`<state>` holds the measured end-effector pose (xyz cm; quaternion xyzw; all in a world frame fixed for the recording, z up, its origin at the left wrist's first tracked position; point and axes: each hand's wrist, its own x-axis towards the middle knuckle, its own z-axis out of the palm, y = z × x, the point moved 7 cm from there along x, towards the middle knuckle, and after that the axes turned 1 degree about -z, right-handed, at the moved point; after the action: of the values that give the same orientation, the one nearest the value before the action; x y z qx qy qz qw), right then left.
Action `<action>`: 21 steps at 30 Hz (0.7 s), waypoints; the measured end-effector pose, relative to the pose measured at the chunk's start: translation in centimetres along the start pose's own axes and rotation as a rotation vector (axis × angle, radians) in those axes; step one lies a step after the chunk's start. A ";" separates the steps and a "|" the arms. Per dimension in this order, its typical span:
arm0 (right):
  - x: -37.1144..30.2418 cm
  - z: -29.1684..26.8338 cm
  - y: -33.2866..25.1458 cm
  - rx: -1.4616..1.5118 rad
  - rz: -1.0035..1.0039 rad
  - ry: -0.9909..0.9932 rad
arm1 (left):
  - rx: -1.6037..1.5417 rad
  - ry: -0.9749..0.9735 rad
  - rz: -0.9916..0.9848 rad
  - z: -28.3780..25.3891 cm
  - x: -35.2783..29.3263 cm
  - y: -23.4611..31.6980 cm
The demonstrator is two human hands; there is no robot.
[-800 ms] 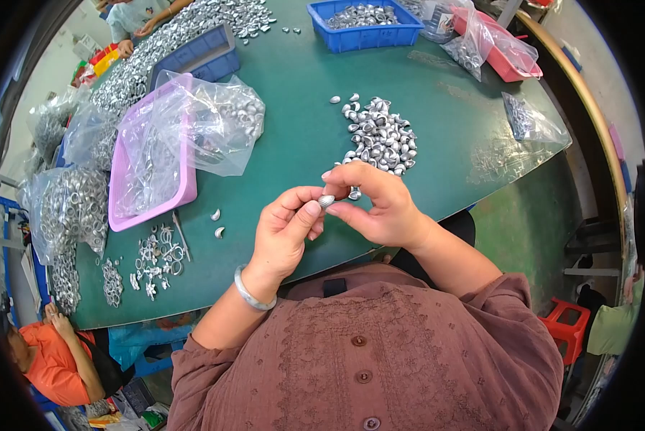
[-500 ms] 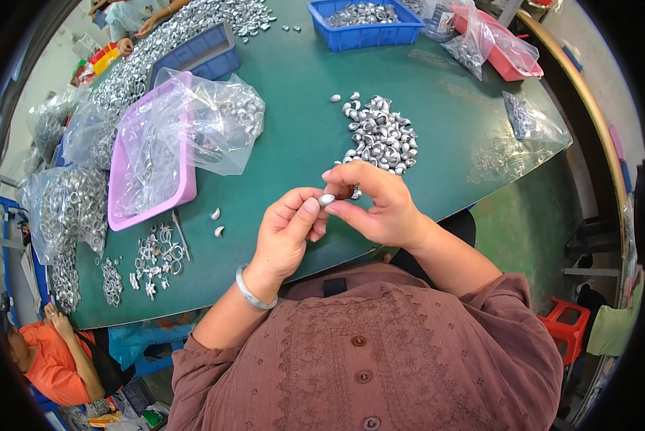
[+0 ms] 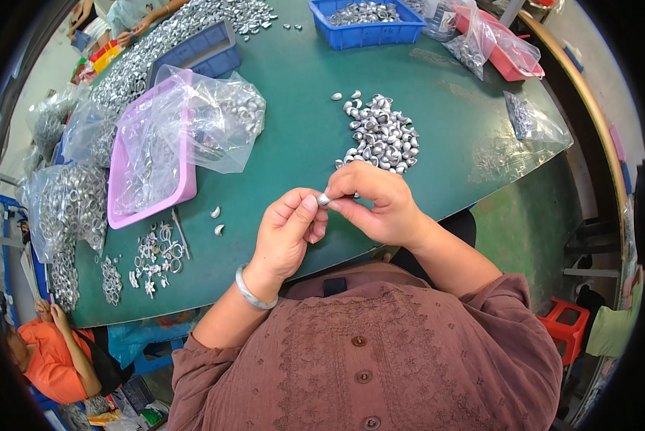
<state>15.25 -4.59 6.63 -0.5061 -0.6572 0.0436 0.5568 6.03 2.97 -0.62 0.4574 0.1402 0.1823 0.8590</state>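
Between both hands, above the near edge of the green table, is a small silvery curved metal piece [image 3: 323, 200]. My left hand [image 3: 288, 228], a pale bangle on its wrist, pinches one side of it between thumb and fingers. The other side is gripped by the thumb and forefinger of my right hand [image 3: 377, 202]. Just beyond my right hand lies a heap of similar curved metal pieces [image 3: 381, 133], partly hidden by that hand. Two loose pieces [image 3: 217, 221] rest on the table to the left of my left hand.
A pink-purple basket [image 3: 188, 172] holding a clear bag stands left. Small metal parts [image 3: 157, 255] and a thin tool [image 3: 181, 233] lie nearer. Bagged rings [image 3: 71, 208] crowd the left edge. At the back are a blue tray [image 3: 369, 37] and a red tray [image 3: 505, 61]. Other people sit at left.
My right forefinger has come in against the metal piece, which has turned slightly and shifted a little left. My left hand has barely moved.
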 end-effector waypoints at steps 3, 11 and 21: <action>-0.1 0.0 0.4 0.075 0.093 0.015 | -0.014 0.016 -0.049 0.0 -0.1 -0.1; -0.3 -0.1 1.1 0.127 0.163 0.039 | -0.099 0.059 -0.167 0.1 -0.3 -0.6; -0.5 -0.9 3.9 0.011 0.338 0.026 | -0.204 0.131 -0.231 -1.1 0.1 -0.7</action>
<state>18.31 -3.49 4.21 -0.6070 -0.5552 0.1339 0.5526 5.78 3.43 -1.85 0.3360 0.2283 0.1250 0.9052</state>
